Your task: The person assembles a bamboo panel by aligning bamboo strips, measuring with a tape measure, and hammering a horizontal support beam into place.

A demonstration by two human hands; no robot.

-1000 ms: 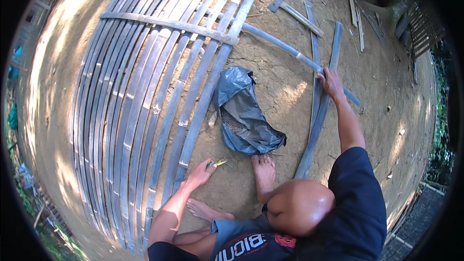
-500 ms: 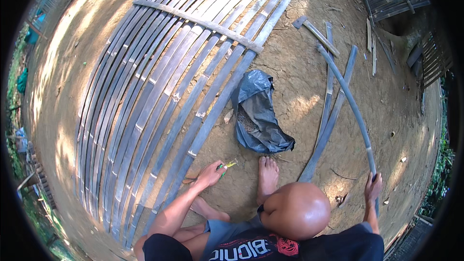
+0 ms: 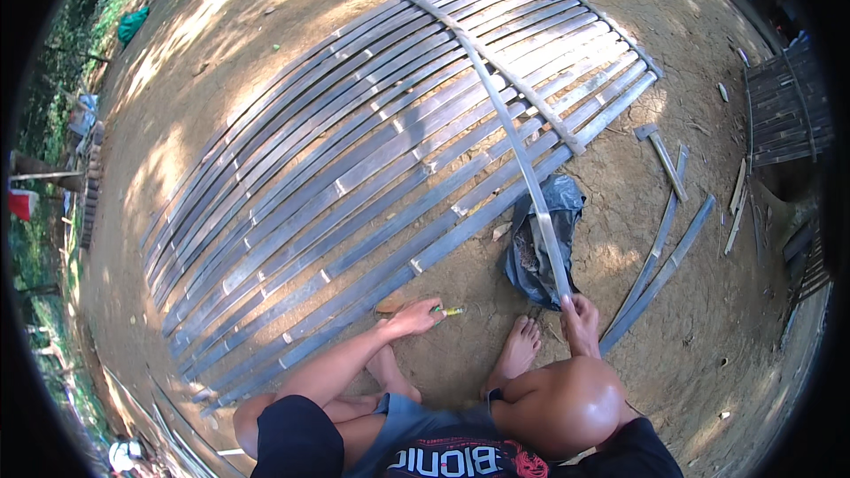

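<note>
My right hand is closed round the near end of a long grey bamboo slat. That slat reaches up and away across a panel of bamboo slats, over the black plastic bag. Its far end lies near the panel's crosspiece. My left hand is closed on a small green and yellow tool, held low over the ground by the panel's near edge; its kind is unclear. Dark small bits lie inside the open bag, too small to name.
Right of the bag lie two loose bamboo slats and a wooden-handled hammer. Thin wood strips lie farther right, near another slatted panel. My bare foot rests just below the bag.
My right hand has swung the bamboo slat leftward from the right side, so it now crosses the panel and bag. The view has turned left. My left hand keeps the small tool.
</note>
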